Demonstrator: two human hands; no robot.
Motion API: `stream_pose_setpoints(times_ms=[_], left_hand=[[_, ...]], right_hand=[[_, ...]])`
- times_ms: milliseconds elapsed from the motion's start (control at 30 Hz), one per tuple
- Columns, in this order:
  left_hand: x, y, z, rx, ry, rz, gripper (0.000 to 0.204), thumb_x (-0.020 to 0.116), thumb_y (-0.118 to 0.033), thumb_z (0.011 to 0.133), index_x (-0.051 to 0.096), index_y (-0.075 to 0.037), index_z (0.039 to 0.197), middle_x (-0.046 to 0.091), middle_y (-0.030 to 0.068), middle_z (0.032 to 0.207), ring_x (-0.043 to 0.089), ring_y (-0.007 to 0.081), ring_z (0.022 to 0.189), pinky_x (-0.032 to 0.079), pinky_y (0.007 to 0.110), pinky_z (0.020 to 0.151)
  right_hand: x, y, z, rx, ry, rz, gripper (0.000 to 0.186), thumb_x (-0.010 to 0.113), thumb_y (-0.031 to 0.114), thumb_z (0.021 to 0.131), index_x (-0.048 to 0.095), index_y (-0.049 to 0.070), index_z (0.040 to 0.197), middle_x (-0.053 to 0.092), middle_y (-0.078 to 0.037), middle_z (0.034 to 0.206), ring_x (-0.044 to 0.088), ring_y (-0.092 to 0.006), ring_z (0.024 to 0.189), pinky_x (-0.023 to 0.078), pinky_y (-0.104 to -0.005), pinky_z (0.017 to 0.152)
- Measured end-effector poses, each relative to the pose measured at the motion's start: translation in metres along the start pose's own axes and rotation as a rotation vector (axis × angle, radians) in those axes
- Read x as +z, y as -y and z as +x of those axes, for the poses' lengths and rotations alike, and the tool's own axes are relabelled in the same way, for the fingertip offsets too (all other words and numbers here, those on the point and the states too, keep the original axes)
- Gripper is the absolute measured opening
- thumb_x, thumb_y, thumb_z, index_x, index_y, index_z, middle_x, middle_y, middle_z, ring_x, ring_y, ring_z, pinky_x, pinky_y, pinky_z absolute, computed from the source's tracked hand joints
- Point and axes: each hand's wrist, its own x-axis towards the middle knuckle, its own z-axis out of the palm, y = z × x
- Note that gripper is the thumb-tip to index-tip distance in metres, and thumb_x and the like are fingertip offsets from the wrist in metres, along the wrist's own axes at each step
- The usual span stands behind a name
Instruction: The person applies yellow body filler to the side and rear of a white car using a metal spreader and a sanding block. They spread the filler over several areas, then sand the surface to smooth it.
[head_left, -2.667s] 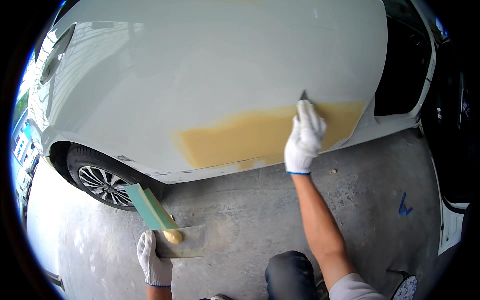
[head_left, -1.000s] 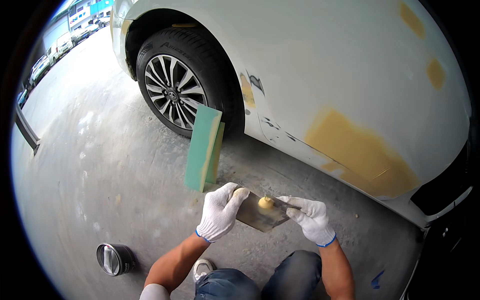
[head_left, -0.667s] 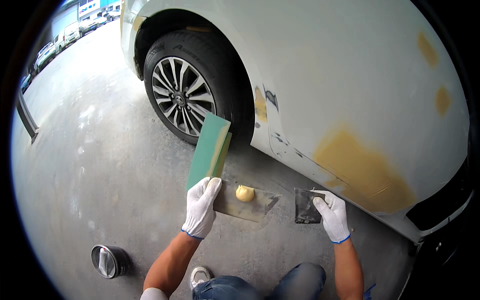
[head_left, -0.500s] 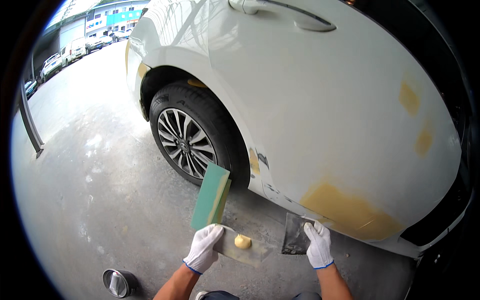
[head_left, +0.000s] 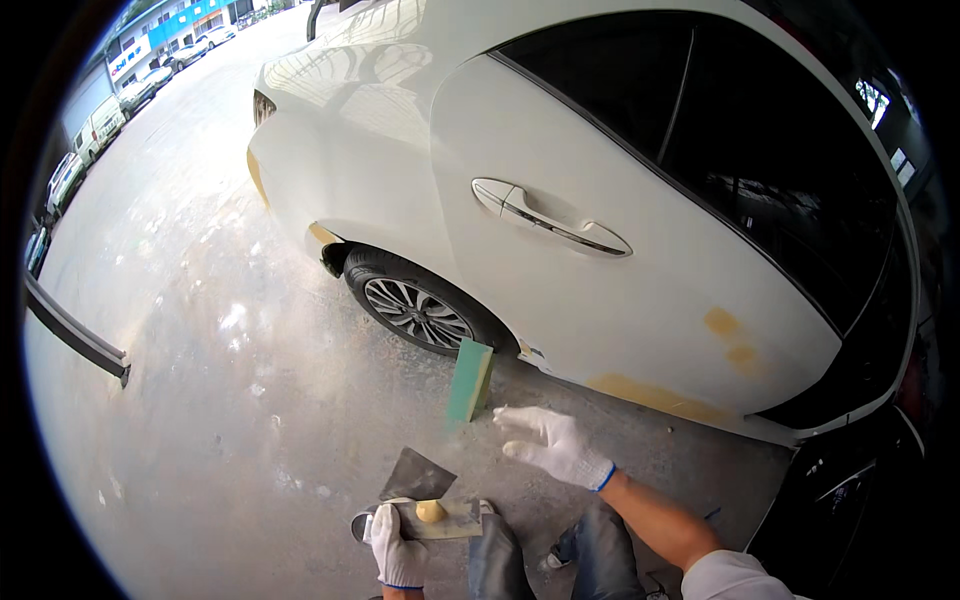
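White-gloved left hand (head_left: pixel 398 550) has fingers pinching a grey rectangular plate (head_left: pixel 459 521), long axis three-to-nine, bearing yellow putty (head_left: pixel 431 511); a dark flat blade (head_left: pixel 418 475) shows toward twelve. Farther, at two o'clock, the white-gloved right hand (head_left: pixel 555 446), fingers spread, empty, has the folded green board (head_left: pixel 468 382) at ten.

Parked vehicles (head_left: pixel 99 130) in bkgd nr blue-and-white bldg (head_left: pixel 166 33), plus dk metal post (head_left: pixel 76 332) on grey concrete flr (head_left: pixel 220 410).

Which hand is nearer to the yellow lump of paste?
Left. The left hand grips the plate carrying the yellow lump, just beside it; the open right hand is farther off, up and to the right in view.
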Motion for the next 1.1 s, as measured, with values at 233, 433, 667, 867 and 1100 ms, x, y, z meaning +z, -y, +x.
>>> stream_pose_setpoints(times_ms=[233,433,667,867,1100], left_hand=[[-0.016,-0.194,0.000,0.183,-0.028,0.072,0.032,0.053,-0.036,0.104,0.061,-0.007,0.116,0.067,0.0051,0.111,0.065,0.0181,0.096,0.055,0.037,0.086],[0.018,-0.258,0.039,0.198,0.109,0.041,0.039,0.054,-0.037,0.103,0.058,-0.005,0.124,0.065,0.0078,0.120,0.063,0.0210,0.103,0.054,0.039,0.091],[0.056,-0.321,0.120,0.091,0.217,0.056,0.036,0.057,-0.034,0.102,0.061,-0.005,0.123,0.065,0.0067,0.122,0.062,0.0193,0.109,0.053,0.038,0.094],[0.079,-0.370,0.176,-0.060,0.429,0.236,0.042,0.053,-0.041,0.102,0.058,-0.007,0.127,0.062,0.0105,0.122,0.057,0.0264,0.114,0.046,0.041,0.103],[0.113,-0.452,0.287,-0.145,0.479,0.125,0.040,0.058,-0.029,0.100,0.056,-0.003,0.130,0.061,0.0101,0.127,0.058,0.0237,0.114,0.046,0.037,0.101]], right_hand=[[-0.100,0.154,0.083,-0.431,-0.406,-1.184,0.051,0.070,0.035,0.088,0.059,0.007,0.129,0.060,-0.013,0.127,0.059,-0.0322,0.116,0.050,-0.0410,0.098],[-0.098,0.166,0.129,-0.185,-0.434,-1.391,0.059,0.071,0.033,0.085,0.050,0.009,0.135,0.059,-0.011,0.128,0.054,-0.0299,0.121,0.047,-0.0423,0.101],[-0.092,0.167,0.190,0.246,-0.435,-1.365,0.053,0.068,0.049,0.081,0.063,0.004,0.109,0.067,-0.016,0.110,0.064,-0.0316,0.105,0.053,-0.0489,0.084],[-0.091,0.141,0.200,0.316,-0.531,-1.270,0.026,0.067,0.024,0.070,0.065,0.006,0.088,0.071,-0.016,0.090,0.069,-0.0349,0.088,0.053,-0.0491,0.077],[0.020,0.148,0.101,0.277,-0.527,-1.357,0.010,0.063,0.012,0.072,0.068,0.008,0.080,0.070,-0.013,0.080,0.068,-0.0317,0.083,0.051,-0.0452,0.082]])
